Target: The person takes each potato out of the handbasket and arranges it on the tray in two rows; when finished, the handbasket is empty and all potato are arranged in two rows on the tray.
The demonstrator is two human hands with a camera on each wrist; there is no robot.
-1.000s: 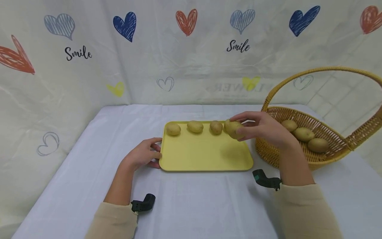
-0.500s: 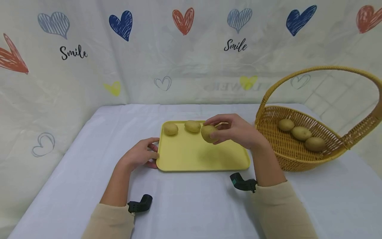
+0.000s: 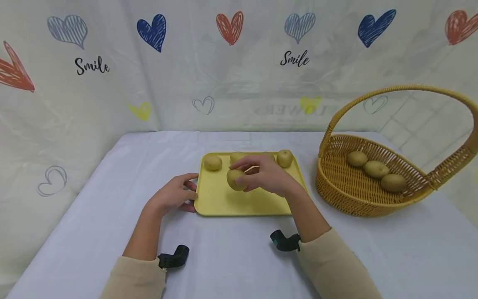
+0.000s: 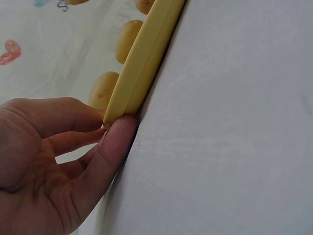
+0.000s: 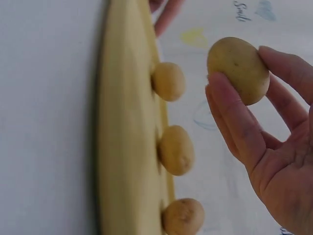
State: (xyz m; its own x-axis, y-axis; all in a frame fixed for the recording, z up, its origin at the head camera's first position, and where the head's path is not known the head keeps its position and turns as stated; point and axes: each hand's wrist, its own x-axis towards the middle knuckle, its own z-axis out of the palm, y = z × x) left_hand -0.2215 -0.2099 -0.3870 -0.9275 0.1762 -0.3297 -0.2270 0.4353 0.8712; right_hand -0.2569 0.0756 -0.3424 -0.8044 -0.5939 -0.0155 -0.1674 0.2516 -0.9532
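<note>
My right hand [image 3: 267, 174] pinches a potato [image 3: 234, 179] between thumb and fingertips, held above the middle of the yellow tray [image 3: 220, 206]. In the right wrist view that potato [image 5: 238, 71] is held clear of the tray. Several potatoes lie in a row along the tray's far edge, from a left one [image 3: 213, 162] to a right one [image 3: 285, 158]; my right hand partly covers the ones between. At the tray's left side, my left hand [image 3: 173, 194] grips the edge, its thumb [image 4: 117, 142] and index finger meeting the corner in the left wrist view.
A wicker basket [image 3: 347, 201] with a tall handle stands right of the tray. Three potatoes lie inside it, one of them in the middle [image 3: 376, 168]. A white cloth [image 3: 231, 253] covers the table, and a sheet printed with hearts hangs behind.
My right hand has carried the potato leftward from the tray's far right corner to above its middle, uncovering the rightmost potato. The left hand has stayed on the tray's edge.
</note>
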